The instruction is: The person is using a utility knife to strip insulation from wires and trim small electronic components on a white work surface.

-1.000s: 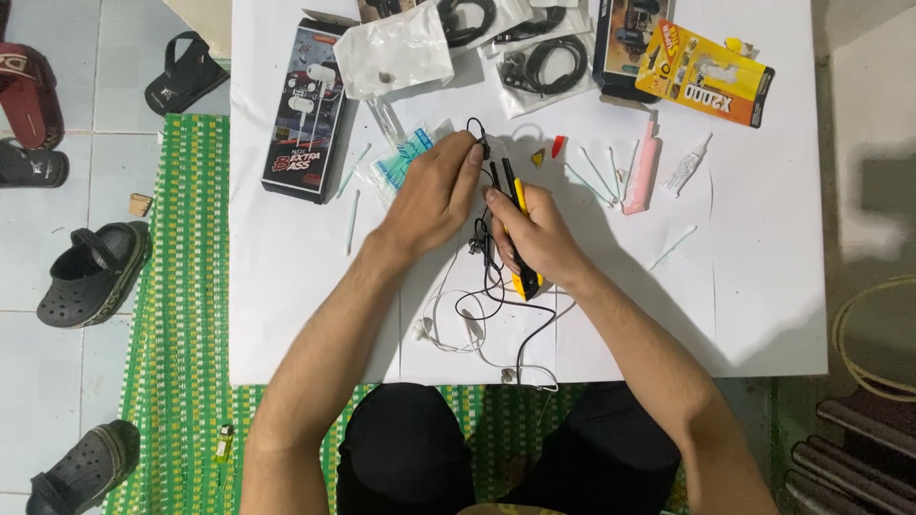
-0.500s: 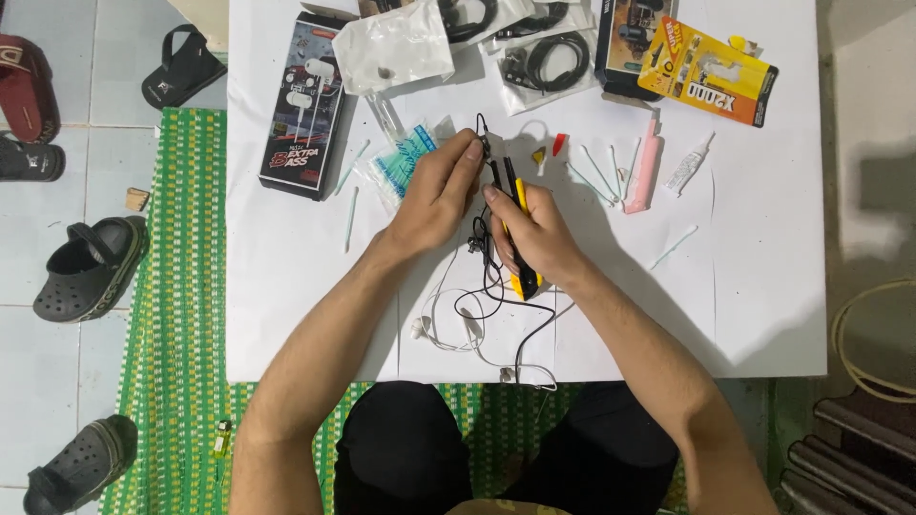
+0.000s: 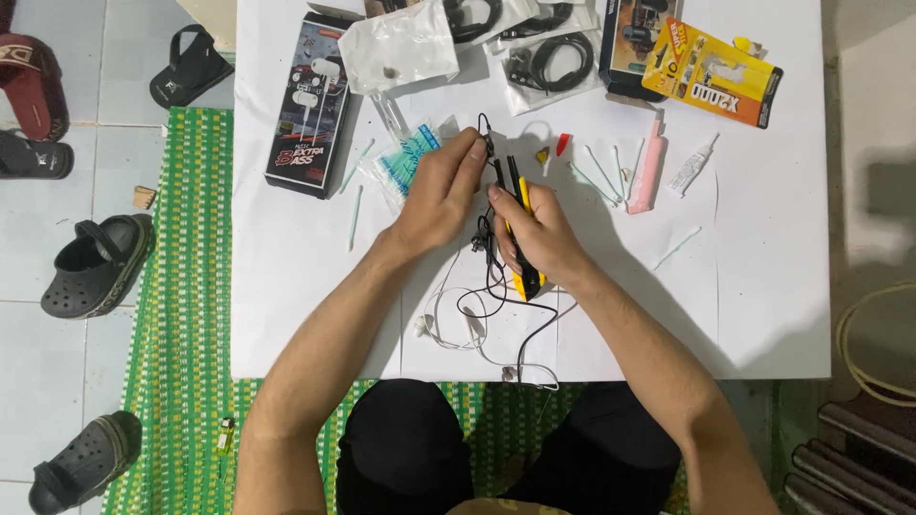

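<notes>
My right hand (image 3: 539,234) is closed around a yellow-and-black hand tool (image 3: 525,277), its dark tips pointing toward the top of the frame, its butt showing below my palm. My left hand (image 3: 441,195) sits just beside it, fingers pinched shut on a thin black cable (image 3: 484,133) so that the wire's end stands right at the tool's tips — I hold it that way, I judge, to keep the slack wire steady where the tool can reach it.

The rest of the cable trails down from between my hands in loose loops toward the lower middle of the frame, where white earbuds (image 3: 448,329) lie on the white counter (image 3: 763,286) with their wire curled around them.

Farther out, a clear pack of cotton swabs (image 3: 405,157) lies just left of my left hand, and loose swabs are scattered to the right, near a pink tube (image 3: 647,176). Along the top edge lie a dark earphone box (image 3: 310,105), bagged black cables (image 3: 553,57) and a yellow glue card (image 3: 711,72) — all within reach. At far left, sandals (image 3: 95,262) rest on the tiled floor beside a green mat (image 3: 186,286).
</notes>
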